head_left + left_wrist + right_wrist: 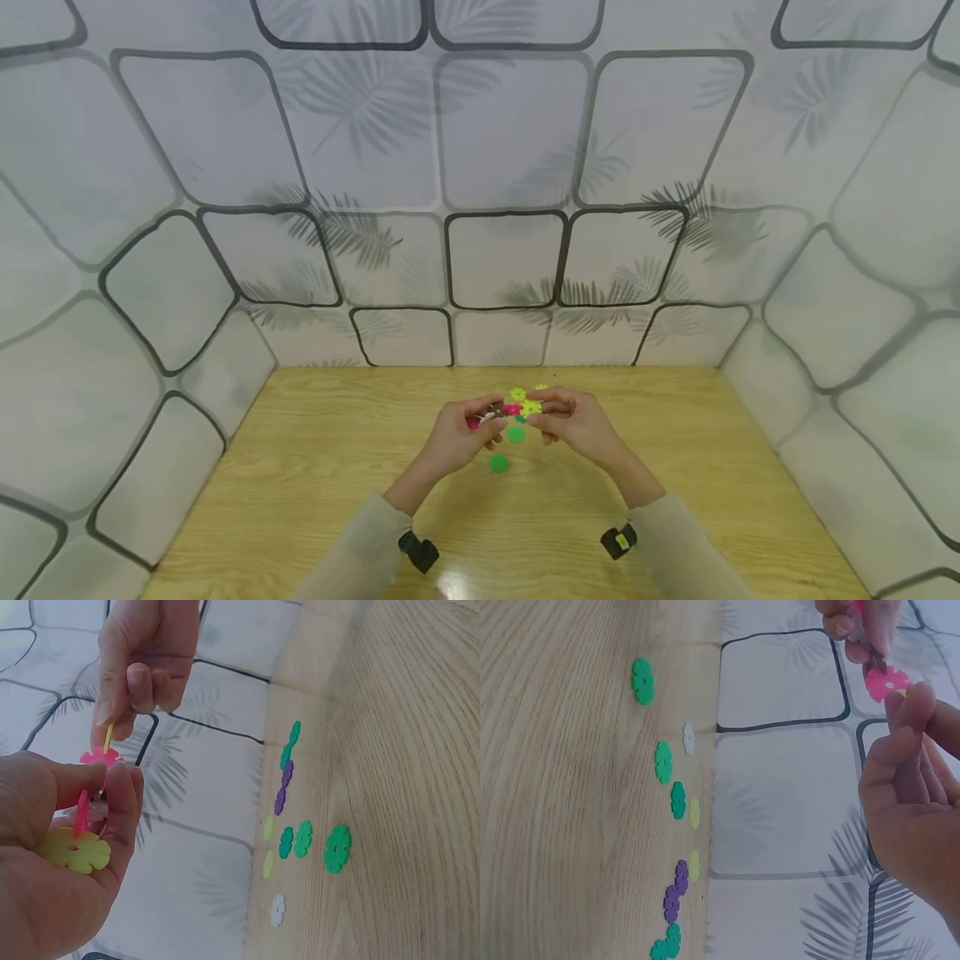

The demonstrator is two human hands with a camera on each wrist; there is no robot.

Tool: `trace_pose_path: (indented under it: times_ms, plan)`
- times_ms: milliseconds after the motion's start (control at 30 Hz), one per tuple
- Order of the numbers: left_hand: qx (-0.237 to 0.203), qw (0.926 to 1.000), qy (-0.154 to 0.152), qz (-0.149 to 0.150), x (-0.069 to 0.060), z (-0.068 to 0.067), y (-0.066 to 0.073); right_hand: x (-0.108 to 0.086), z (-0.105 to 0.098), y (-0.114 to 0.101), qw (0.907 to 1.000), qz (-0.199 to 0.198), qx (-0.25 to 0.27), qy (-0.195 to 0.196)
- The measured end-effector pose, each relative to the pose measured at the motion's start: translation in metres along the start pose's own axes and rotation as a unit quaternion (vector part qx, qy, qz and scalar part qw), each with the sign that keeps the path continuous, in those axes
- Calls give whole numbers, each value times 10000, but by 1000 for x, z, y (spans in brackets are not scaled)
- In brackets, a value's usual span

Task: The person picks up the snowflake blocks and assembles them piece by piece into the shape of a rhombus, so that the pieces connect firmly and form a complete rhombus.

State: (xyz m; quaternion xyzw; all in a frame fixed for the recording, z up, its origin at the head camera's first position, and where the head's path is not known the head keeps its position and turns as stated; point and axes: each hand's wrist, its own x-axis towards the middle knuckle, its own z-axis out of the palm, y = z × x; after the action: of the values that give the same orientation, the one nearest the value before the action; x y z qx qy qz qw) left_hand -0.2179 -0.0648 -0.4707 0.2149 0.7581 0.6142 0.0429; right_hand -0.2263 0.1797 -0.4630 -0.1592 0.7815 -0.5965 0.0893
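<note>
My left hand [453, 433] grips a small chain of flower-shaped snowflake discs. In the left wrist view, a yellow disc [86, 853] and a pink disc [81, 814] sit by its palm, with a whitish piece partly hidden by the fingers. Another pink disc [885, 684] projects from a brown disc [874, 664] at the chain's far end. Between thumb and fingertips my right hand [581, 423] pinches a yellow disc [530, 407], seen edge-on in the left wrist view. Its edge meets the pink disc; whether they interlock I cannot tell.
Loose discs lie on the wooden table [337, 450] below the hands: green discs [337, 849], a teal one [286, 842], yellow ones [695, 813], a white one [688, 739], a purple pair [676, 889] and a teal pair [291, 745]. Patterned cloth walls [502, 258] surround the table.
</note>
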Motion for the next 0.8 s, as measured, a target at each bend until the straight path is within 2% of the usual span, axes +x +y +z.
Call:
trace_pose_path:
  times_ms: [500, 800]
  plan:
    - [86, 9999, -66, 3, -1, -1, -5, 0, -3, -2, 9993, -80, 94, -361]
    - [93, 9999, -89, 24, -2, -1, -6, 4, -3, 6, 9984, -104, 323, -444]
